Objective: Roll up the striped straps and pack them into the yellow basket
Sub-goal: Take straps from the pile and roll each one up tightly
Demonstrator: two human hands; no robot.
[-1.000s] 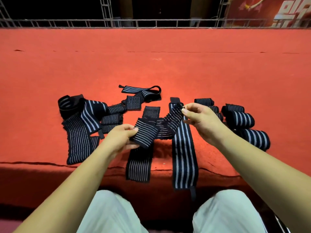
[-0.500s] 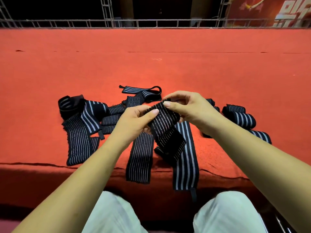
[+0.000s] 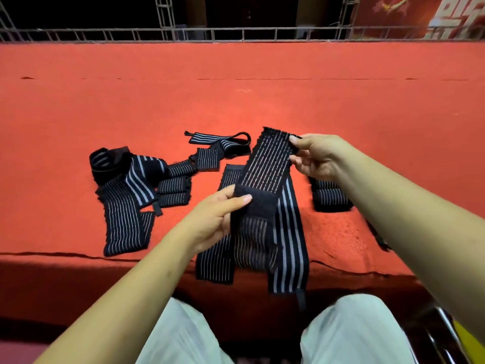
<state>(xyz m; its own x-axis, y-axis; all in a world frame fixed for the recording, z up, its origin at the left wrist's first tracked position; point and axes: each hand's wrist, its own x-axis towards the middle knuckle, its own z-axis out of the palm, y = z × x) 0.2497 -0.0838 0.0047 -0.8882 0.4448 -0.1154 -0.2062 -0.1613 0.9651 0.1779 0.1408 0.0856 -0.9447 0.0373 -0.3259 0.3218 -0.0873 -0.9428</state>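
My left hand (image 3: 215, 219) pinched the striped elastic strap (image 3: 267, 164) at its plain black patch; my right hand (image 3: 320, 156) pinched its fuzzy end.

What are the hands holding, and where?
One striped strap, held between both hands: the left hand pinches its plain black patch, the right hand pinches its far end.

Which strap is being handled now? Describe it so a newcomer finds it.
Look at the red carpet's near edge. Between the left hand and right hand a thin-striped strap is stretched in the air. Only it is lifted; the broad-striped strap beneath lies flat.
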